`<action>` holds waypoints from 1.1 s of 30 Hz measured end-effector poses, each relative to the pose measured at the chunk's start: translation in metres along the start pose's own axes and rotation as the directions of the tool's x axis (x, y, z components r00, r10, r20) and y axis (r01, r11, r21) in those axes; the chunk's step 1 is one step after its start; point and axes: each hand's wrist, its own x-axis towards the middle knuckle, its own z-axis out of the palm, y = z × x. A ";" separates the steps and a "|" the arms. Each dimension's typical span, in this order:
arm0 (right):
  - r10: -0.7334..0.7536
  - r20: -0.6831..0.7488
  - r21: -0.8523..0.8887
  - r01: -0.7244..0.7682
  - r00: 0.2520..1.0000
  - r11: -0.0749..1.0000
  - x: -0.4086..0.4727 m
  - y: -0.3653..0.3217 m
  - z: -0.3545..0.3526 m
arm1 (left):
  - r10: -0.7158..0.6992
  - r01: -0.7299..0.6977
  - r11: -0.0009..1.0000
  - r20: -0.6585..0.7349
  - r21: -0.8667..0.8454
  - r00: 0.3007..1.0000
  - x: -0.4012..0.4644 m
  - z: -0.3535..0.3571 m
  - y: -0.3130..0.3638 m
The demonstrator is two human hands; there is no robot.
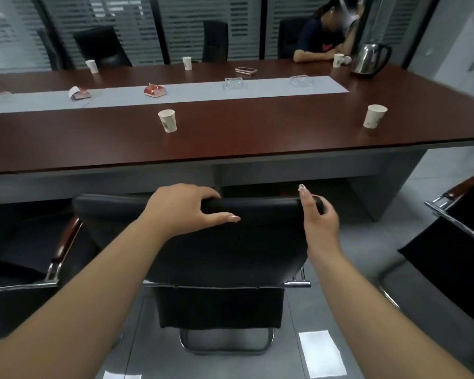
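Observation:
A black leather office chair [230,253] stands in front of me with its back toward me, close to the long dark-red conference table [230,143]. My left hand [186,206] grips the top edge of the chair back, fingers curled over the far side and thumb on the near side. My right hand [316,217] holds the chair back's right top corner, thumb pointing up along the edge and fingers wrapped behind it.
White paper cups [167,120] [374,116] stand on the table, with two red packs, glass ashtrays, a phone [246,70] and a steel kettle [370,58]. A person sits at the far right. More black chairs stand at left [25,258] and right [454,242].

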 end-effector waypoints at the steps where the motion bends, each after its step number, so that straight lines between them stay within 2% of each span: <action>1: -0.025 -0.021 0.004 0.025 0.999 1.000 0.003 0.000 0.003 | -0.002 0.002 1.000 -0.017 0.012 1.000 0.003 0.000 0.000; 5: -0.073 -0.047 0.017 0.074 0.996 0.997 0.018 0.000 0.007 | -0.036 0.036 0.999 -0.070 -0.002 0.997 0.011 0.002 -0.001; 13: 0.013 -0.036 -0.034 -0.014 0.999 0.999 0.056 -0.016 -0.014 | -0.053 0.063 0.996 -0.177 0.055 0.983 0.040 0.012 0.029; 16: 0.082 0.005 -0.083 -0.081 0.997 0.993 0.062 -0.017 -0.024 | -0.071 0.079 0.996 -0.162 0.044 0.984 0.045 0.014 0.036; 18: 0.088 0.037 -0.109 -0.084 0.995 0.991 0.058 -0.017 -0.028 | -0.079 0.075 0.996 -0.084 -0.057 0.993 0.041 0.010 0.035; 19: 0.089 0.045 -0.112 -0.083 0.995 0.990 0.056 -0.017 -0.030 | -0.073 0.064 0.983 -0.046 -0.170 0.996 0.038 0.008 0.032; 21: 0.095 0.061 -0.110 -0.088 0.994 0.990 0.053 -0.016 -0.034 | -0.079 0.061 0.914 -0.028 -0.402 0.996 0.028 0.001 0.024; 22: 0.104 0.063 -0.111 -0.097 0.993 0.989 0.051 -0.016 -0.035 | -0.089 0.068 0.899 -0.029 -0.433 0.996 0.020 -0.001 0.018; 27: 0.135 0.015 -0.094 -0.133 0.991 0.987 0.044 -0.016 -0.032 | -0.195 0.190 0.974 -0.030 -0.126 0.980 -0.010 -0.001 -0.015; 28: 0.095 -0.018 -0.102 -0.096 0.995 0.990 0.043 -0.015 -0.031 | -0.245 0.240 0.965 -0.035 -0.103 0.969 -0.013 -0.002 -0.023; 30: -0.090 -0.086 -0.172 0.075 0.992 0.982 0.035 -0.017 -0.027 | -0.370 0.367 0.925 -0.017 -0.100 0.929 -0.017 -0.004 -0.039; 31: -0.232 -0.093 -0.281 0.198 0.968 0.939 0.030 -0.019 -0.024 | -0.425 0.422 0.901 -0.006 -0.100 0.905 -0.020 -0.005 -0.048; 33: -0.479 0.038 -0.510 0.430 0.877 0.745 0.022 -0.028 -0.012 | -0.486 0.482 0.866 -0.002 -0.135 0.874 -0.027 -0.005 -0.062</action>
